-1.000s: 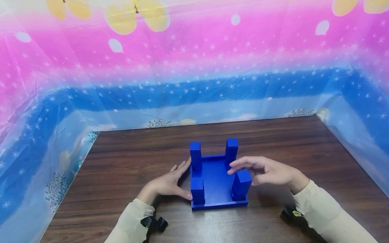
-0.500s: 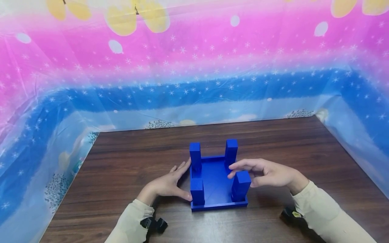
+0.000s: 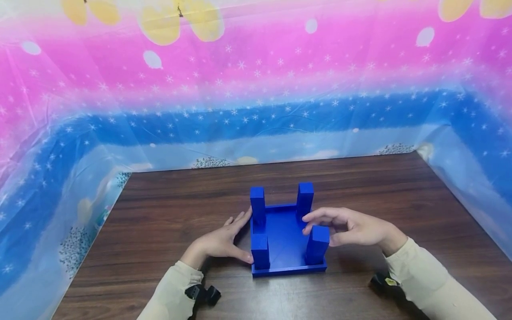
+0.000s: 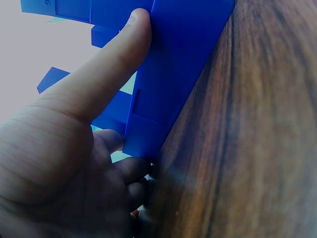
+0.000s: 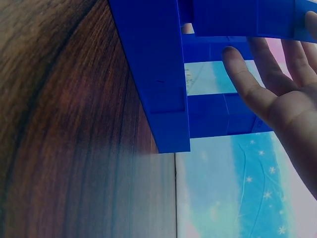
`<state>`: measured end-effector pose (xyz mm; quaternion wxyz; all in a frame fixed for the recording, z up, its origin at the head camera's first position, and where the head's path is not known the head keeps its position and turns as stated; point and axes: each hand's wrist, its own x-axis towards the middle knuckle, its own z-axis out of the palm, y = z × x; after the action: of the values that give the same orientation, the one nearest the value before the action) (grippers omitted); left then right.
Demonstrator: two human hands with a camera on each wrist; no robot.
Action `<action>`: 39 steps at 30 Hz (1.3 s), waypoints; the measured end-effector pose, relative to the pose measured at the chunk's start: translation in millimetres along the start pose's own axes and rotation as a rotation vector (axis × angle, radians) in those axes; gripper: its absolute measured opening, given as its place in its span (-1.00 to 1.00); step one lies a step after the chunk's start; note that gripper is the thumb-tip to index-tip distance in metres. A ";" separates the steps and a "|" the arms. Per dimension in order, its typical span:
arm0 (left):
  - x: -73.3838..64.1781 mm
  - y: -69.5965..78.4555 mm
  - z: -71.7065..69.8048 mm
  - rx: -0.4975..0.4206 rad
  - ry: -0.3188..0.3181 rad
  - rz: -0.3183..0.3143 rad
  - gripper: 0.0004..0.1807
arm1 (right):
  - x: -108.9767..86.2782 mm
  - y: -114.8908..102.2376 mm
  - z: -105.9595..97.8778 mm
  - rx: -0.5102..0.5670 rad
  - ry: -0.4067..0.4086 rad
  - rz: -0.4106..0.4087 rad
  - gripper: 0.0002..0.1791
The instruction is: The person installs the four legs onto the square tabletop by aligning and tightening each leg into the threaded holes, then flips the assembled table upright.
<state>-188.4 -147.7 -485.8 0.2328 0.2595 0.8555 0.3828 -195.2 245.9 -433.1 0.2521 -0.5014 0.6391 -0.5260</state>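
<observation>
A shallow blue tray (image 3: 286, 242) lies on the table with a blue post standing at each corner. My left hand (image 3: 218, 242) rests along its left wall, fingers spread and straight. The left thumb (image 4: 126, 42) touches near the base of the front left post (image 3: 260, 253). With thumb and fingers on opposite sides, my right hand (image 3: 358, 227) holds the front right post (image 3: 318, 246) near its top. In the right wrist view the right thumb (image 5: 311, 22) lies on that post's near face, and the post partly hides the fingers behind it.
The back left post (image 3: 258, 206) and back right post (image 3: 305, 198) rise at the tray's far corners, the latter close to the right fingertips. Brown wood-grain table (image 3: 180, 191) surrounds the tray. A printed cloth (image 3: 256, 102) hangs along its back and sides.
The front right post has shifted slightly in my right hand and now stands straighter, its top a little further left. My left hand and the tray stay in place.
</observation>
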 end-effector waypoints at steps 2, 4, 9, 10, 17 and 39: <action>1.7 -4.6 0.9 0.012 0.002 -0.005 0.54 | 0.1 -0.5 -0.2 0.003 0.001 0.001 -0.31; 2.4 -7.5 1.6 0.013 0.005 0.005 0.54 | 0.2 -0.6 -0.5 0.008 0.003 -0.001 -0.31; 0.4 -4.0 0.9 -0.007 0.004 0.029 0.52 | 0.0 0.8 -1.5 0.025 0.004 -0.015 -0.31; 0.1 -3.1 0.7 -0.010 0.002 0.029 0.51 | -0.1 1.2 -1.6 0.027 0.002 -0.019 -0.31; 2.1 -5.6 0.9 -0.008 0.002 0.024 0.50 | 0.2 2.8 -1.5 0.056 -0.007 -0.037 -0.33; 2.7 -10.1 2.4 -0.008 0.012 0.038 0.51 | 0.4 2.6 -1.4 -0.012 0.003 -0.073 -0.31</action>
<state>-191.7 -150.5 -495.5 0.2214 0.2725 0.8503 0.3921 -197.5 246.0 -435.0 0.2286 -0.5251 0.6239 -0.5317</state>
